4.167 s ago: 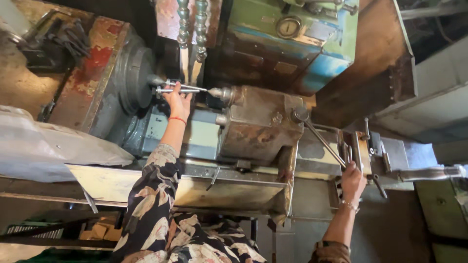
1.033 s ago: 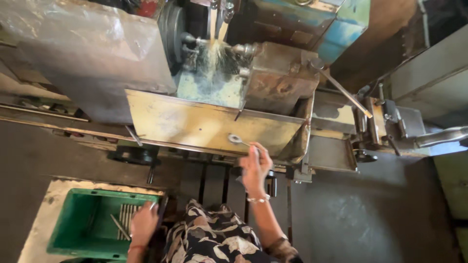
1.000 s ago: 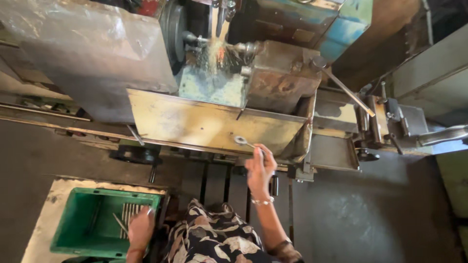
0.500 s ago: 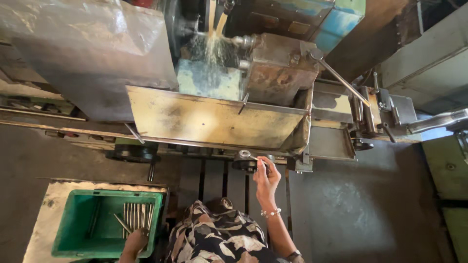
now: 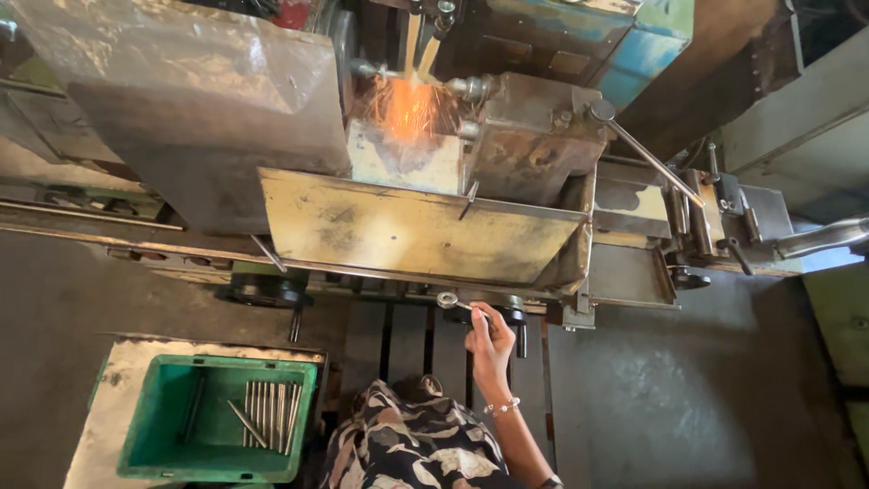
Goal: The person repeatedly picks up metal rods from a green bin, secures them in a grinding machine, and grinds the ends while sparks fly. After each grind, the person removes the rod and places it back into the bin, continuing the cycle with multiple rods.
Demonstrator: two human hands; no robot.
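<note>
right hand (image 5: 490,339): mine, curled shut round the near end of a small ring-ended crank handle (image 5: 450,302)
handle: under the metal chip tray (image 5: 416,231), long axis running up-left from my fist, ring end farthest out
left hand: out of shot, so can't tell
nearby: sparks (image 5: 409,104) at the cutter above; green crate (image 5: 217,430) of steel rods (image 5: 268,415) well off down-left

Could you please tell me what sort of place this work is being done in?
Most likely a metalworking shop. A heavy, worn machine tool throws orange sparks, the right hand grips a small lever on its front, and a green crate holds metal rods.
</note>
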